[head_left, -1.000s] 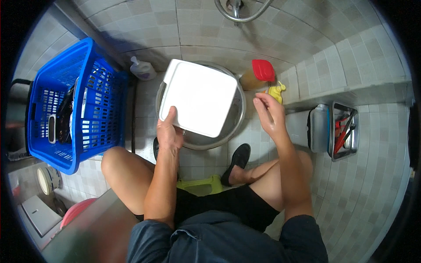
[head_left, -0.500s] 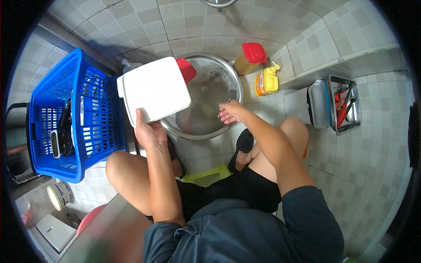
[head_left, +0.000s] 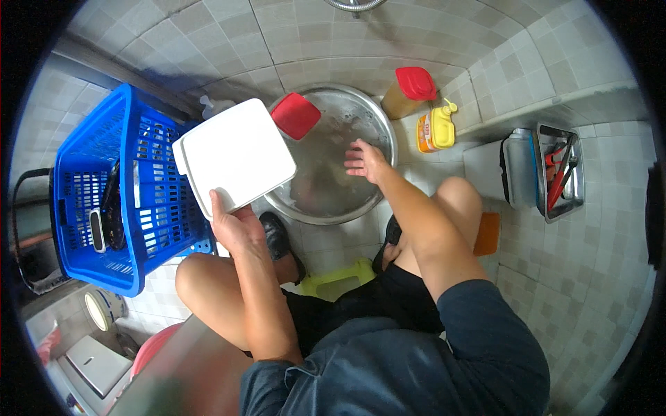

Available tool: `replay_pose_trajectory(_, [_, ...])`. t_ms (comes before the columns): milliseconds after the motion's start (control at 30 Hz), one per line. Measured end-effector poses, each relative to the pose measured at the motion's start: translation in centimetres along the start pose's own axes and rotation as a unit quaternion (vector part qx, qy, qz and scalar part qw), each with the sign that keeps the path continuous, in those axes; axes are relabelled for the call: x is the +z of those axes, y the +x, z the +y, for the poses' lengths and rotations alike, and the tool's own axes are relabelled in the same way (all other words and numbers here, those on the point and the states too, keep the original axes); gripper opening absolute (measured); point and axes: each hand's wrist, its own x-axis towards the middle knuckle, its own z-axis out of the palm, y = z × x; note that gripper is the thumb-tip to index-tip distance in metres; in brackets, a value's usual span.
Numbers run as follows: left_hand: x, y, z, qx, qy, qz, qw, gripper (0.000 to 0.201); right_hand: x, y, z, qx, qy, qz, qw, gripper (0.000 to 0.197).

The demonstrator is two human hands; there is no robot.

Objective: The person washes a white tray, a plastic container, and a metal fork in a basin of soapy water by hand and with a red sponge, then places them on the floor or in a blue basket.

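Over tiled floor (head_left: 340, 240), white lid (head_left: 237, 156) shifted left.

Bottle (head_left: 219, 107) partly behind white lid (head_left: 237, 156)

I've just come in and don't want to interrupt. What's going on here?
Someone's left hand holds a white lid at the left of the basin. The right hand is over the basin's right side, open and seemingly empty. A red lid shows at the basin's far left; a yellow bottle stands to the basin's right.
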Motion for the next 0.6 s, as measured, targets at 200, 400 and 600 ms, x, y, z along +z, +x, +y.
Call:
replay_pose_trajectory(200, [0.3, -0.1, -0.9, -0.004, 0.017, -0.004, 1.0, 0.038, 0.4, 3.0, 4.7, 0.008, 0.254, 0.094, 0.963, 0.045])
replay_pose_trajectory(400, [1.0, -0.2, -3.1, -0.045, 0.032, -0.017, 0.998, 0.032, -3.2, 3.6, 5.9, 0.133, 0.302, 0.228, 0.916, 0.039])
replay_pose_trajectory(600, [2.0, -1.3, -5.0, -0.076, 0.071, -0.005, 0.995, 0.035, -2.8, 0.7, 5.5, 0.199, 0.086, 0.048, 0.975, 0.022])
